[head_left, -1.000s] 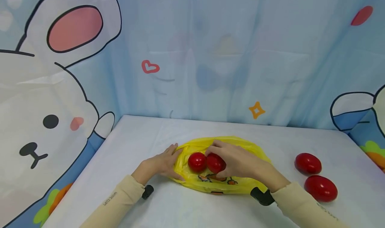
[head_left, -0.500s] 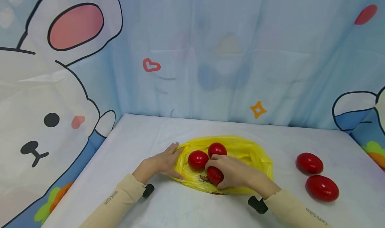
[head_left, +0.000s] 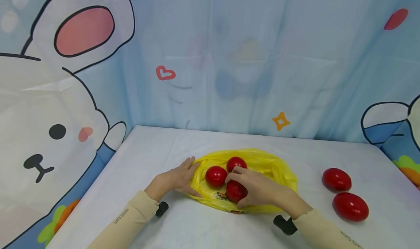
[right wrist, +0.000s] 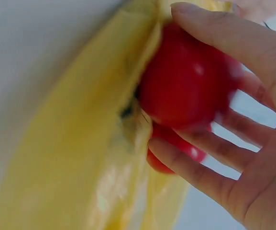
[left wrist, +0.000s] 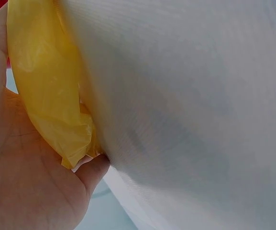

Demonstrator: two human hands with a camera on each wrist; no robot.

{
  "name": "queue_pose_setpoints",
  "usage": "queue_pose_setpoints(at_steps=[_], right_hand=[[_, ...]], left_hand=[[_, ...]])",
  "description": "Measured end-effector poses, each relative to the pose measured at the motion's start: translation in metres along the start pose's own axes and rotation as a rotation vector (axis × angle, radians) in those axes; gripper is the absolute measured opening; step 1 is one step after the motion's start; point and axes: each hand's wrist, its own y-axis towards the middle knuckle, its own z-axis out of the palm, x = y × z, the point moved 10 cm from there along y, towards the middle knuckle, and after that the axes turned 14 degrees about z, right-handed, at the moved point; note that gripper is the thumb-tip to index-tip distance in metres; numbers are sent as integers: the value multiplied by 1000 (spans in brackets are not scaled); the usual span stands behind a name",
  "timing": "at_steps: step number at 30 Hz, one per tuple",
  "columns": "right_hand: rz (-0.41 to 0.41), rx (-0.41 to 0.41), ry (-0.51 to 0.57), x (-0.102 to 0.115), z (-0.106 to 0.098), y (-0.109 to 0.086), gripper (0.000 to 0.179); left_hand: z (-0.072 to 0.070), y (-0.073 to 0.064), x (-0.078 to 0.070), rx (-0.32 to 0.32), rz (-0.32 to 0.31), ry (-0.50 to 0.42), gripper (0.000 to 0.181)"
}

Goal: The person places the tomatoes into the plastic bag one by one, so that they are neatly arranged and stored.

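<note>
My right hand (head_left: pixel 257 189) curls its fingers and thumb round a glossy red egg-shaped object (head_left: pixel 235 191). That object is at the front of a spread yellow plastic bag (head_left: pixel 272 168) with a dark print. Inside the bag lie two similar objects, one red object (head_left: pixel 216 176) at left and another red object (head_left: pixel 236 162) behind. Against the bag's left edge rests my left hand (head_left: pixel 180 178), its fingers spread and fairly straight. In the left wrist view, its thumb (left wrist: pixel 93 170) touches the yellow bag (left wrist: pixel 51 91) at the tabletop. The right wrist view shows the held red object (right wrist: pixel 188 79) among the fingers.
Two more glossy red egg-shaped objects, a farther one (head_left: pixel 337 179) and a nearer one (head_left: pixel 350 206), lie on the white tablecloth (head_left: pixel 197 229) to the right of the bag. A blue cartoon-printed curtain (head_left: pixel 203 30) hangs behind the table.
My right hand has shifted slightly toward the near side of the bag with its red object, and the red object at the back has come into view. My left hand keeps its place.
</note>
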Motion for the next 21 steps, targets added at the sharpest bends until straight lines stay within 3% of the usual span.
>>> queue_pose_setpoints(at_steps=[3, 6, 12, 15, 21], right_hand=[[11, -32, 43, -7, -19, -11, 53], [35, -117, 57, -22, -45, -27, 50], [176, -304, 30, -81, -93, -67, 50], [273, -298, -8, -121, -104, -87, 54], [459, -143, -21, -201, -99, -135, 57]], left_hand=[[1, 2, -2, 5, 6, -3, 108], [4, 5, -5, 10, 14, -12, 108], [5, 7, -10, 2, 28, -10, 108], [5, 5, -7, -3, 15, -10, 109], [3, -1, -1, -6, 4, -32, 110]])
